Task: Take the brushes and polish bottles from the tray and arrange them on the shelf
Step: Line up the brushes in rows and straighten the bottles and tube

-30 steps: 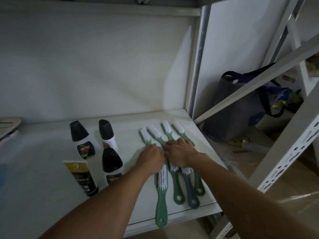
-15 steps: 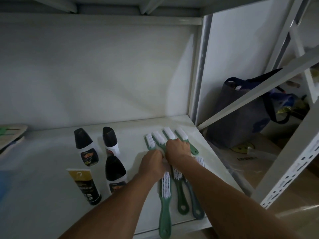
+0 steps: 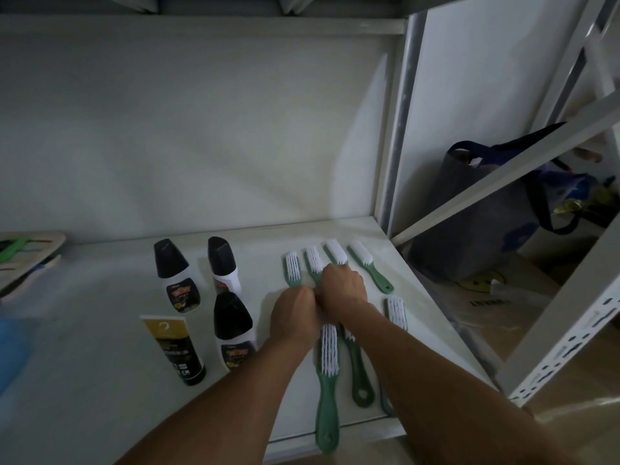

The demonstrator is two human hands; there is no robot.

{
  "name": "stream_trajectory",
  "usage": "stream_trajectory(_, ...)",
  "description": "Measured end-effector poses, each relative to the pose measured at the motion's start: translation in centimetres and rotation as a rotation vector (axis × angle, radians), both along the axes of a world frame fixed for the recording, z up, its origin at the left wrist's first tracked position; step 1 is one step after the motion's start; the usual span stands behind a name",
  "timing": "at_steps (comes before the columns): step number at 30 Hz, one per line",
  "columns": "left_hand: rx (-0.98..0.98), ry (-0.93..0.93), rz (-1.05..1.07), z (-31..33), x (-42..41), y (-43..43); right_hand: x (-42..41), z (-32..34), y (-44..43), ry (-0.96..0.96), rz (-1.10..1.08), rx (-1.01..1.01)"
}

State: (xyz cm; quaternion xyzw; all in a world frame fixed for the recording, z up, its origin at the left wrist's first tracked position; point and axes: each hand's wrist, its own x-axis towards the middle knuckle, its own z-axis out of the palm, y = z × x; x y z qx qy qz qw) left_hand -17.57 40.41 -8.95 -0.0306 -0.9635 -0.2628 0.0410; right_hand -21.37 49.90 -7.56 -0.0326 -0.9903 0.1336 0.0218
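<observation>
Several green brushes with white bristles lie in two rows on the white shelf (image 3: 100,347). My left hand (image 3: 292,315) and my right hand (image 3: 342,286) rest side by side on the handles of the back-row brushes (image 3: 314,260). The front-row brushes (image 3: 328,380) point their handles at me; one handle hangs over the shelf's front edge. Whether either hand grips a handle is hidden by the knuckles. Three polish bottles with black caps stand left of the brushes: two at the back (image 3: 176,276) (image 3: 223,266) and one in front (image 3: 235,333). A dark polish tube (image 3: 174,349) lies beside them.
A tray (image 3: 30,260) shows at the shelf's far left edge, with coloured items on it. A blue object (image 3: 11,350) lies on the left of the shelf. Right of the shelf post, behind a diagonal brace (image 3: 503,172), a dark bag (image 3: 476,209) sits on the floor.
Both hands have slid a little further back along the brush handles, and one back-row brush at the right now lies uncovered. My head has tipped up slightly.
</observation>
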Motion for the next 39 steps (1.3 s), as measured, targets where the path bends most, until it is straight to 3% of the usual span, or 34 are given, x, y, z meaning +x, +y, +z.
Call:
stream_trajectory(8, -0.048, 0.061, -0.038, -0.6, 0.2, -0.3, -0.5, -0.5, 3.2, 0.113, -0.059, 0.045)
stream_trajectory(13, -0.096, 0.112, -0.222, -1.7, -1.4, 0.5, -0.7, -0.9, 6.6, 0.039, -0.102, 0.05)
stream_trajectory(30, -0.106, 0.076, -0.184, -2.9, -2.3, 1.0, -0.5, -0.8, 6.2, 0.054, -0.155, -0.107)
stream_trajectory(34, -0.095, 0.074, -0.17, -3.3, -2.5, 0.7, -0.5, -1.0, 9.2, 0.076, -0.219, 0.011)
stream_trajectory(39, -0.101, 0.091, -0.177, -3.6, -2.6, 0.7, -0.5, -1.3, 9.1, 0.013, -0.218, -0.022)
